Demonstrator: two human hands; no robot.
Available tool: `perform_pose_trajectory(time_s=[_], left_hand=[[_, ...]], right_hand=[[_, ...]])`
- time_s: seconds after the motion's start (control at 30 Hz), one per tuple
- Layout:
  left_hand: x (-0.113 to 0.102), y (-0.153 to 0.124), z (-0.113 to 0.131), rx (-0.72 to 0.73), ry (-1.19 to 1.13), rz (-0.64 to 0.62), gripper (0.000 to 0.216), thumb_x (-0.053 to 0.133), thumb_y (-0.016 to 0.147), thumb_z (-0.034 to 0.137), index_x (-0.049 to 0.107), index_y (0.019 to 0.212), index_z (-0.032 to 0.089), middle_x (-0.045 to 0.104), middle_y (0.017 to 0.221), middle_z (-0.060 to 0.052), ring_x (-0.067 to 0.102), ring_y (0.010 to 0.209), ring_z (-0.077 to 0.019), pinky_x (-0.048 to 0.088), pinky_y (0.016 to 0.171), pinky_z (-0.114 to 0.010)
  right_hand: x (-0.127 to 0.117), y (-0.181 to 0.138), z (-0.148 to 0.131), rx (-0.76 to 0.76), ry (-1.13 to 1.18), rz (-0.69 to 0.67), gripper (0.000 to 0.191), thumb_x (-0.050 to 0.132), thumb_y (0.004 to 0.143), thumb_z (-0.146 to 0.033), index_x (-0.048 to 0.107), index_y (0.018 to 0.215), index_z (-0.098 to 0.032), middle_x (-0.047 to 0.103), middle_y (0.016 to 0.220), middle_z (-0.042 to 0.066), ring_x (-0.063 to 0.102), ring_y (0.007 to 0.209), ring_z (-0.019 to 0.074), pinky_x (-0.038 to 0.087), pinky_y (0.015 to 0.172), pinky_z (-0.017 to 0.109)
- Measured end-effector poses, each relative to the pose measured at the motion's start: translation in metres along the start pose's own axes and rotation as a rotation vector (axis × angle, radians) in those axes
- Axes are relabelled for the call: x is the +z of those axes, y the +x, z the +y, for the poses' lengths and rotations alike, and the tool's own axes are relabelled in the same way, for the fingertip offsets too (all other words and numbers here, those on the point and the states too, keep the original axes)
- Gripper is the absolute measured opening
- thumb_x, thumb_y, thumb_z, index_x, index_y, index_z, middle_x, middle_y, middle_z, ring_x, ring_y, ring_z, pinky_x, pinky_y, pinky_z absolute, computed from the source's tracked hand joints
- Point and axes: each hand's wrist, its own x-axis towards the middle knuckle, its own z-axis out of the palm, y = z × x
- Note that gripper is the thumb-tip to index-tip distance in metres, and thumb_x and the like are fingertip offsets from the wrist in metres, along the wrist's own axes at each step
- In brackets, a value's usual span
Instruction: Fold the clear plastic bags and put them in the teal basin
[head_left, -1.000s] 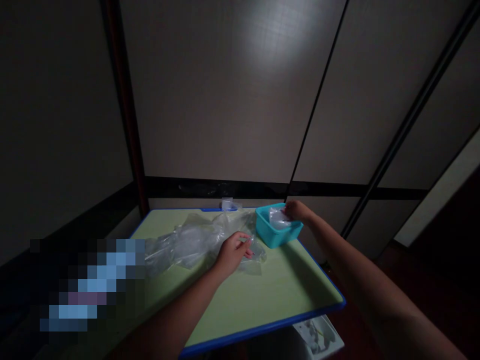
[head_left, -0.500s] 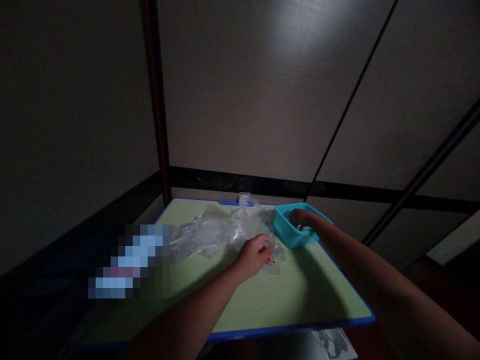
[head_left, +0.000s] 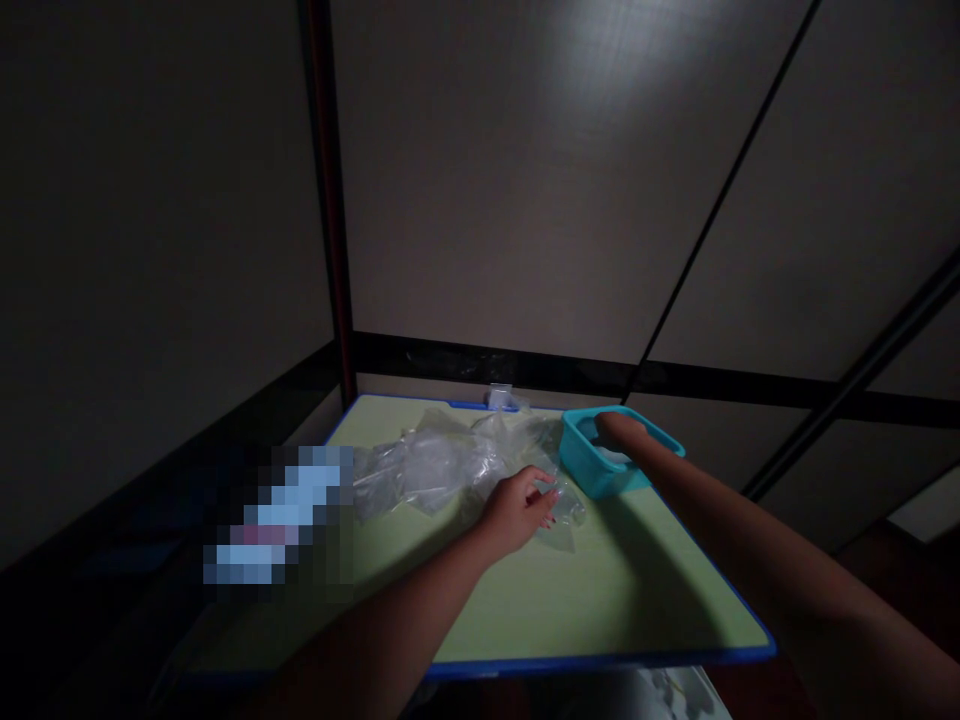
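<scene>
My left hand (head_left: 517, 508) rests on the green table (head_left: 525, 600), fingers curled and pinched on a small clear plastic bag (head_left: 564, 512). A heap of crumpled clear plastic bags (head_left: 435, 462) lies just behind and left of it. My right hand (head_left: 619, 432) reaches down into a small teal plastic bin (head_left: 592, 478) at the table's right rear. Its fingers are hidden inside the bin, over something pale and clear.
The table has a blue rim (head_left: 600, 662) and stands in a dim corner against grey wall panels. A small clear object (head_left: 501, 398) sits at the far edge. A pixelated patch (head_left: 277, 520) covers the table's left side. Pale items (head_left: 675, 695) lie below the front edge.
My right hand, first holding clear plastic at the bin's rim, has pushed down into the bin. My left hand has stayed on the small bag. The view has shifted left.
</scene>
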Motion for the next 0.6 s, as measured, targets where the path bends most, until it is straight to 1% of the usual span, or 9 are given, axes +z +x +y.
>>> perform_pose_trajectory(time_s=[0.07, 0.13, 0.23, 0.3, 0.37, 0.47, 0.53, 0.6], left_hand=[[-0.001, 0.002, -0.003, 0.003, 0.070, 0.007, 0.029, 0.058, 0.080, 0.038, 0.056, 0.098, 0.015, 0.059, 0.057, 0.002, 0.060, 0.052, -0.0144, 0.045, 0.050, -0.024], [-0.003, 0.007, -0.004, 0.019, 0.158, 0.009, 0.026, 0.057, 0.080, 0.036, 0.057, 0.097, 0.016, 0.060, 0.058, 0.002, 0.061, 0.053, -0.0148, 0.044, 0.051, -0.023], [-0.009, 0.017, 0.000, 0.077, 0.270, 0.002, 0.025, 0.054, 0.082, 0.038, 0.059, 0.095, 0.017, 0.062, 0.059, 0.001, 0.061, 0.055, -0.0147, 0.042, 0.051, -0.023], [-0.014, 0.024, 0.007, 0.112, 0.317, -0.001, 0.027, 0.051, 0.084, 0.041, 0.059, 0.095, 0.018, 0.063, 0.061, 0.001, 0.060, 0.054, -0.0143, 0.041, 0.051, -0.022], [-0.019, 0.030, 0.013, 0.142, 0.377, 0.008, 0.028, 0.049, 0.085, 0.042, 0.060, 0.096, 0.018, 0.063, 0.061, 0.001, 0.059, 0.054, -0.0139, 0.039, 0.051, -0.022], [-0.021, 0.037, 0.017, 0.174, 0.518, 0.032, 0.028, 0.049, 0.085, 0.042, 0.062, 0.093, 0.019, 0.063, 0.061, 0.001, 0.057, 0.053, -0.0132, 0.037, 0.050, -0.021], [-0.020, 0.039, 0.015, 0.192, 0.613, 0.039, 0.028, 0.049, 0.085, 0.042, 0.063, 0.093, 0.020, 0.062, 0.061, 0.001, 0.055, 0.052, -0.0129, 0.034, 0.049, -0.022], [-0.016, 0.039, 0.010, 0.203, 0.691, 0.034, 0.028, 0.049, 0.086, 0.042, 0.064, 0.092, 0.020, 0.061, 0.060, 0.001, 0.054, 0.053, -0.0134, 0.034, 0.050, -0.022]], right_hand=[[-0.001, 0.000, -0.002, -0.017, -0.014, 0.004, 0.027, 0.061, 0.083, -0.029, 0.064, 0.100, -0.009, 0.062, 0.109, 0.017, 0.060, 0.101, 0.0258, 0.047, 0.082, 0.037], [-0.004, -0.001, -0.003, -0.037, -0.019, 0.014, 0.022, 0.054, 0.086, -0.022, 0.065, 0.098, -0.010, 0.064, 0.106, 0.017, 0.062, 0.097, 0.0247, 0.047, 0.080, 0.035], [-0.011, -0.006, -0.003, -0.066, -0.023, 0.069, 0.026, 0.046, 0.085, -0.013, 0.064, 0.104, -0.012, 0.064, 0.107, 0.017, 0.062, 0.098, 0.0258, 0.046, 0.078, 0.034], [-0.017, -0.009, -0.004, -0.081, -0.022, 0.109, 0.031, 0.045, 0.083, -0.009, 0.063, 0.108, -0.014, 0.063, 0.110, 0.018, 0.061, 0.100, 0.0272, 0.046, 0.076, 0.034], [-0.023, -0.013, -0.006, -0.091, -0.019, 0.132, 0.032, 0.045, 0.081, -0.006, 0.063, 0.106, -0.016, 0.064, 0.108, 0.017, 0.062, 0.098, 0.0279, 0.046, 0.074, 0.034], [-0.032, -0.022, -0.014, -0.082, -0.014, 0.186, 0.029, 0.043, 0.084, -0.010, 0.061, 0.106, -0.015, 0.065, 0.102, 0.019, 0.063, 0.092, 0.0298, 0.046, 0.069, 0.035], [-0.041, -0.034, -0.025, -0.077, -0.006, 0.254, 0.027, 0.042, 0.088, -0.021, 0.057, 0.110, -0.016, 0.065, 0.098, 0.019, 0.063, 0.088, 0.0304, 0.044, 0.065, 0.034], [-0.051, -0.053, -0.040, -0.121, 0.016, 0.350, 0.026, 0.045, 0.089, -0.033, 0.056, 0.107, -0.018, 0.066, 0.090, 0.016, 0.063, 0.081, 0.0284, 0.041, 0.061, 0.031]])
